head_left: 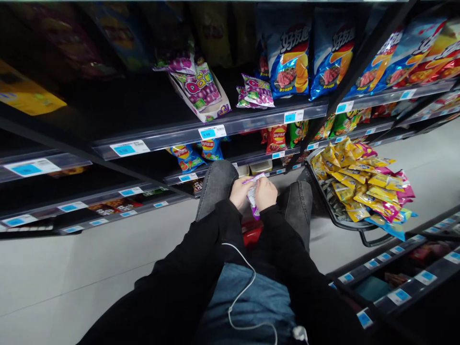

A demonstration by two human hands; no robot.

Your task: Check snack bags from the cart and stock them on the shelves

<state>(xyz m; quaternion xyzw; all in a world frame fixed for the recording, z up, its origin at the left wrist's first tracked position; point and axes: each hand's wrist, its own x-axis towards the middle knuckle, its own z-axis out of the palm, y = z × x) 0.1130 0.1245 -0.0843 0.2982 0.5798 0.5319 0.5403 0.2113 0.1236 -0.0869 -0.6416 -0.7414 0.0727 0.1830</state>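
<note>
Between my knees, both hands grip a small purple and white candy bag [253, 191]. My left hand [238, 192] has its fingers closed on the left side, and my right hand [266, 193] pinches the right side. Much of the bag is hidden by the fingers. On the shelf in front, an open display box [219, 111] holds purple grape gummy bags [201, 88]. More of these purple bags [257, 90] lie loose on the shelf to its right.
Large blue chip bags [289, 57] stand at the upper right. A black basket [332, 213] heaped with yellow and pink snack bags [362, 179] is on my right. Lower shelves hold smaller chip bags [187, 158]. Another shelf [388, 273] runs behind the basket. A white earphone cord [247, 292] hangs over my lap.
</note>
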